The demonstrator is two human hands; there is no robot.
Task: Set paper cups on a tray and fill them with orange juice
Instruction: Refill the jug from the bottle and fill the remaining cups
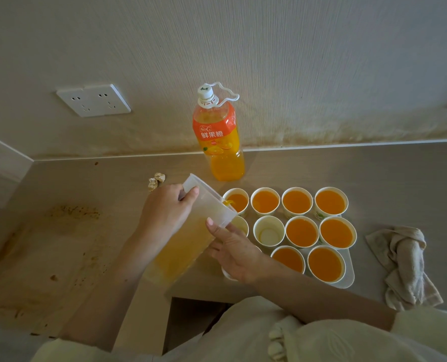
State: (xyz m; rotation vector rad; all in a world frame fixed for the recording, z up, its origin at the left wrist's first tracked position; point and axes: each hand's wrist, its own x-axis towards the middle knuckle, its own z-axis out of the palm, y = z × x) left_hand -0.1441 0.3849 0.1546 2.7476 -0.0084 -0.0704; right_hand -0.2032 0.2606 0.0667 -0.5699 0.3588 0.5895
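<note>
Pouring from tilted pitcher (191, 239) gripped in left hand (165, 212), steadied by straight-fingered right hand (233, 246), into cup (239, 202) at back-left corner of tray (349, 273), near front edge of worktop (374, 178). Next, likely: shifting spout over the empty cup (269, 231).

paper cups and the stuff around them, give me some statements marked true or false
1. The pitcher is pouring into the far-left back-row cup. True.
2. The juice bottle is uncapped. False: its white cap is on.
3. One middle-row cup holds no juice. True.
4. The cloth lies left of the tray. False: it lies to the tray's right.
</note>
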